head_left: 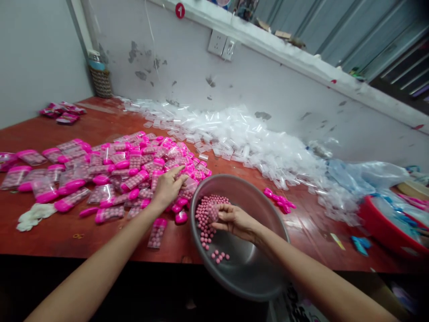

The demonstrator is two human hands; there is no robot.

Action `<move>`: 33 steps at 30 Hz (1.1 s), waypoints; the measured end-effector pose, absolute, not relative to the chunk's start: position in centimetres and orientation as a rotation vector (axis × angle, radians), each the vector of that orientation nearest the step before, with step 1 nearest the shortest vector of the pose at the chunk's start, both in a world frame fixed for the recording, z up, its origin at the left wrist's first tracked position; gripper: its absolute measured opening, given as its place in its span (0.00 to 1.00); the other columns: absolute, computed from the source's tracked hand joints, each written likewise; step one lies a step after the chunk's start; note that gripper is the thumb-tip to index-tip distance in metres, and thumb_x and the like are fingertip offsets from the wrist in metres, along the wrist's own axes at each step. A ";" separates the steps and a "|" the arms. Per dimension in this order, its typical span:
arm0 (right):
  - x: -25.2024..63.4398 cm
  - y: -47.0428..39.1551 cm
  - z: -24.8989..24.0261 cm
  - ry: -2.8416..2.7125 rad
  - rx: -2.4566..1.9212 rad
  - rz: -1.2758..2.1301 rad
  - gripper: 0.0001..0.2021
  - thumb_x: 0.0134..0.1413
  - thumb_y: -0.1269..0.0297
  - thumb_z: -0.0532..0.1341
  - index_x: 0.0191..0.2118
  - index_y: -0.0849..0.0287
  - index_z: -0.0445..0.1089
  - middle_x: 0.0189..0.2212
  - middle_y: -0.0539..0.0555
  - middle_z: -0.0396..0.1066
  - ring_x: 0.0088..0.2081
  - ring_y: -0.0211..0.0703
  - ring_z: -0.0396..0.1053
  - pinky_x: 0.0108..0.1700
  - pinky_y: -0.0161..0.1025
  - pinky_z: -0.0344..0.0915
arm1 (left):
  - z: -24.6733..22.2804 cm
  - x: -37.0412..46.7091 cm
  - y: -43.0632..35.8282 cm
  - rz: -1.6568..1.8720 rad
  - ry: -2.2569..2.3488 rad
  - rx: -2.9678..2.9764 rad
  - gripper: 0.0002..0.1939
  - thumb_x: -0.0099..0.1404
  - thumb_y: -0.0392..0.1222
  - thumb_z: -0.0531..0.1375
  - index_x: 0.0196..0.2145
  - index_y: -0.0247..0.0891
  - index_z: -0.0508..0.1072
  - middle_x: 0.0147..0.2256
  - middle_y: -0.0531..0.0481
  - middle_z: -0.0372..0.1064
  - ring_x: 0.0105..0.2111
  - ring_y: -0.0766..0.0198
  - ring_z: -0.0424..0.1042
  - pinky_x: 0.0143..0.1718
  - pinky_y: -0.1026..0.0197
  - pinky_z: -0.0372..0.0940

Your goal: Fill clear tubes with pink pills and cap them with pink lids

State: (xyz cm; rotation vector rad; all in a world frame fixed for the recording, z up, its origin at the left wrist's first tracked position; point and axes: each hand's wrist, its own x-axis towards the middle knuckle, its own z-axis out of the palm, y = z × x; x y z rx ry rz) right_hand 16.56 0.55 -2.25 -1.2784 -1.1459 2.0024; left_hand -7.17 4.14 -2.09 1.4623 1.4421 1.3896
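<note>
My left hand (170,187) is over the right edge of a heap of small clear packs with bright pink caps (135,159). Its fingers are apart, and a clear pack (189,188) lies right by the fingertips; whether they touch it I cannot make out. Inside the large grey basin (244,182), my right hand (236,220) is closed around a clear plastic container (212,213) with pink beads in it. Loose pink beads (205,210) gather along the basin's left side, and a few (220,256) are scattered lower down.
Clear empty containers (231,129) are piled along the wall. Pink pieces (279,200) lie right of the basin. A red tub (375,223) stands at the right, near a blue object (360,245). Whitish cloth (35,215) and pink packets (63,112) are at the left.
</note>
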 end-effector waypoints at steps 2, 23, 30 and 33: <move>17.1 0.1 -1.4 -1.003 -1.118 2.039 0.14 0.40 0.69 0.66 0.35 0.61 0.65 0.31 0.49 0.68 0.35 0.35 0.70 0.46 0.41 0.65 | -1.4 -6.5 3.1 1.439 1.454 1.573 0.20 0.59 0.44 0.55 0.49 0.37 0.68 0.30 0.46 0.74 0.26 0.60 0.74 0.31 0.59 0.68; 24.1 -3.2 3.1 -1.421 -1.327 1.238 0.11 0.47 0.59 0.60 0.33 0.61 0.66 0.27 0.50 0.67 0.30 0.38 0.70 0.31 0.36 0.68 | 1.8 2.9 -1.6 0.871 0.739 0.879 0.14 0.54 0.40 0.63 0.38 0.35 0.71 0.35 0.47 0.70 0.32 0.64 0.70 0.34 0.61 0.68; 36.8 -0.4 -2.5 -1.172 -1.850 0.476 0.16 0.50 0.55 0.53 0.37 0.63 0.68 0.32 0.57 0.72 0.33 0.42 0.70 0.35 0.39 0.66 | 0.7 2.9 -1.3 0.797 0.843 0.851 0.12 0.52 0.40 0.64 0.36 0.37 0.72 0.31 0.49 0.71 0.31 0.64 0.71 0.34 0.62 0.69; 41.7 2.1 -4.9 -1.161 -2.037 0.350 0.12 0.47 0.59 0.56 0.32 0.62 0.71 0.33 0.59 0.73 0.39 0.47 0.69 0.41 0.41 0.63 | 0.7 3.0 -1.5 0.799 0.919 0.853 0.14 0.51 0.42 0.65 0.36 0.38 0.72 0.32 0.48 0.71 0.32 0.62 0.71 0.34 0.61 0.69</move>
